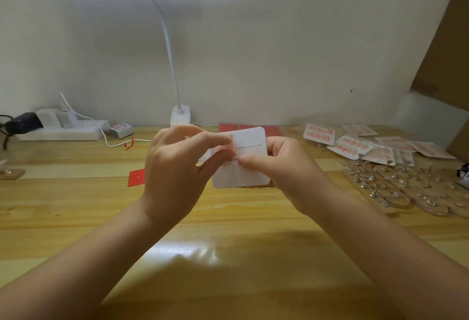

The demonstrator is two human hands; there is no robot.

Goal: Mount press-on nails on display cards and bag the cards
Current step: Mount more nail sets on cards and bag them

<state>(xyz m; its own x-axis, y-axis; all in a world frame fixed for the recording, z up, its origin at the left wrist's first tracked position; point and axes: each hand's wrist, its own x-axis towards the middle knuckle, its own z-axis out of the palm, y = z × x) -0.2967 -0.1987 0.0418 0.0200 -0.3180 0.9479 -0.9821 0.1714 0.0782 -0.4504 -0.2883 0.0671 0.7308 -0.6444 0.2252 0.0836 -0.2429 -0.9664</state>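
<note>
A white display card (250, 142) with rounded corners is held upright above the middle of the wooden table (76, 205). My right hand (284, 172) grips its right side, thumb pressed on the card's face. My left hand (177, 167) pinches at the card's upper left edge with thumb and forefinger; what sits between those fingertips is too small to tell. Several finished cards with pink nails (350, 146) lie in clear bags at the back right.
Rows of small metal nail stands on clear bases (396, 187) lie at the right. Red strips (137, 177) sit left of my hands, red sheets (253, 128) behind the card. A desk lamp (180, 114), power strip (61, 129) and cardboard (446, 40) line the wall.
</note>
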